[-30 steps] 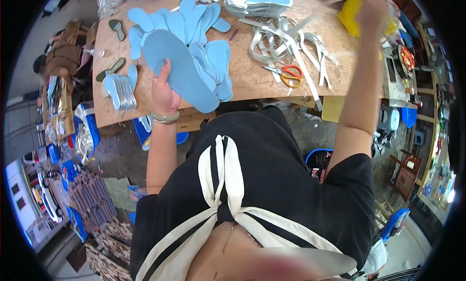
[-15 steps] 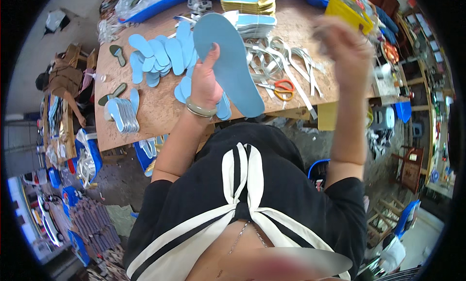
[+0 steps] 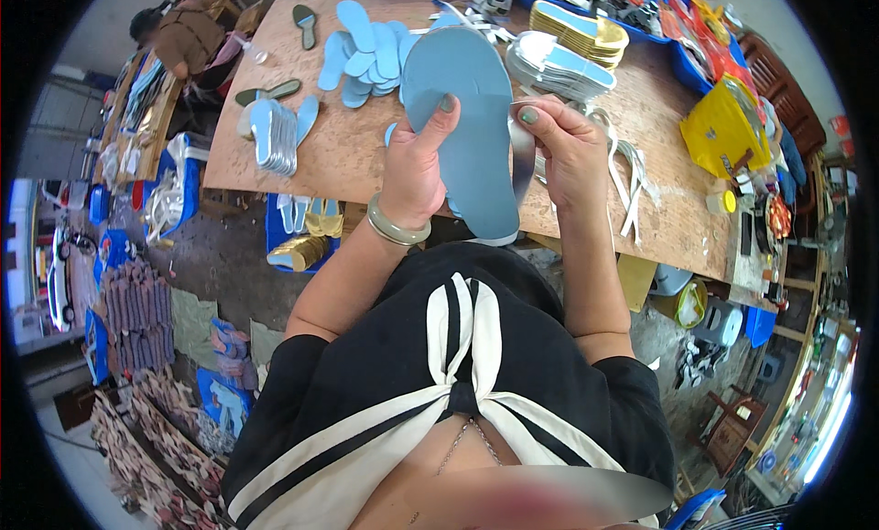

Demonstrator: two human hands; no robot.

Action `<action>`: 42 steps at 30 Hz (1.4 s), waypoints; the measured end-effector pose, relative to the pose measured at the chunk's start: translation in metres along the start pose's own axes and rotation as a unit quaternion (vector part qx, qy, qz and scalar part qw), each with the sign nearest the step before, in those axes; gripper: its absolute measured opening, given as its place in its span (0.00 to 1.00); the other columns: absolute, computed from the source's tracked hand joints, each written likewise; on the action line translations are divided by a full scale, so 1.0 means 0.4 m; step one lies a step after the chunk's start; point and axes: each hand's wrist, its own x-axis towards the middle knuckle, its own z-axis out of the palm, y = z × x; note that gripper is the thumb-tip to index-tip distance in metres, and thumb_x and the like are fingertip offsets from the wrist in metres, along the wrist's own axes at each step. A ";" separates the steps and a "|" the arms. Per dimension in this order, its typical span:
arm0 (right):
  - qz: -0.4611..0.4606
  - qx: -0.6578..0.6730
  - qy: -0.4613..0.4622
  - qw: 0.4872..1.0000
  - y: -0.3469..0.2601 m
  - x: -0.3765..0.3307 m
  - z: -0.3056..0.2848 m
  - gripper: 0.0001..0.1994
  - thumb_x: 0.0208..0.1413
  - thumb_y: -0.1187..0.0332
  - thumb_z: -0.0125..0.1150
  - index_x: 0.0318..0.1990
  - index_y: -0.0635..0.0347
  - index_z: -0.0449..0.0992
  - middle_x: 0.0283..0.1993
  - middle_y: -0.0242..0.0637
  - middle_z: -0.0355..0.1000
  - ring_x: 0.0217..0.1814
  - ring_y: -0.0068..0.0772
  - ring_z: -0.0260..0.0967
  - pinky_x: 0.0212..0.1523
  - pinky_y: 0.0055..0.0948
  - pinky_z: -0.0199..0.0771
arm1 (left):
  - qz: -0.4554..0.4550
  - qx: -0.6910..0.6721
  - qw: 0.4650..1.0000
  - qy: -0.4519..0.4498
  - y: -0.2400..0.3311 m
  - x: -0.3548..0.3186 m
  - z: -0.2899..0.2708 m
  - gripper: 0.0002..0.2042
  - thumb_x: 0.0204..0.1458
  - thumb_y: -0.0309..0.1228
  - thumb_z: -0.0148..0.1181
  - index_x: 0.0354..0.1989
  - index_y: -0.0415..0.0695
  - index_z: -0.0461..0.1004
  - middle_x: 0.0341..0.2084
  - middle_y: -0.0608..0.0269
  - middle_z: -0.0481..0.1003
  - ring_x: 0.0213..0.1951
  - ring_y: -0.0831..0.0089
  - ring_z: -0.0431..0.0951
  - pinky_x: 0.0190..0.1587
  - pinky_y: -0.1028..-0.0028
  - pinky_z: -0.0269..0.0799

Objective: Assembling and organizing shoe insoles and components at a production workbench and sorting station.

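A large light-blue insole (image 3: pixel 458 81) stands raised over the near edge of the wooden table. My left hand (image 3: pixel 412 173) grips it by its left side, thumb across the blue face and fingers behind. At its right edge, my right hand (image 3: pixel 569 155) pinches a shiny silvery strip (image 3: pixel 523 155) that runs down along the insole's side. Whether that strip is fixed to the insole I cannot tell. Loose white strips (image 3: pixel 632 182) lie on the table beyond my right hand. Behind the held insole is a spread of smaller blue insoles (image 3: pixel 371 49).
Silver-edged insoles (image 3: pixel 275 136) are stacked at the left, near dark sole-shaped pieces (image 3: pixel 268 92). Further silver-edged (image 3: pixel 560 65) and gold-edged stacks (image 3: pixel 579 31) stand at the back. A yellow container (image 3: pixel 723 127) sits at the right. Another person (image 3: pixel 188 40) is at the far left.
My right hand has come down from the upper right to the insole's right edge and now pinches the silvery strip there. The whole view has shifted; the left hand still holds the insole.
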 end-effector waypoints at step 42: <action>-0.001 -0.005 -0.032 0.999 0.072 0.076 0.064 0.10 0.55 0.67 0.59 0.39 0.63 0.79 0.30 0.27 0.70 0.31 0.16 0.65 0.31 0.17 0.65 | -0.023 0.041 0.989 -0.138 -0.041 0.047 -0.052 0.32 0.59 0.49 0.42 0.64 0.38 0.47 0.64 0.52 0.52 0.65 0.62 0.50 0.65 0.62 0.46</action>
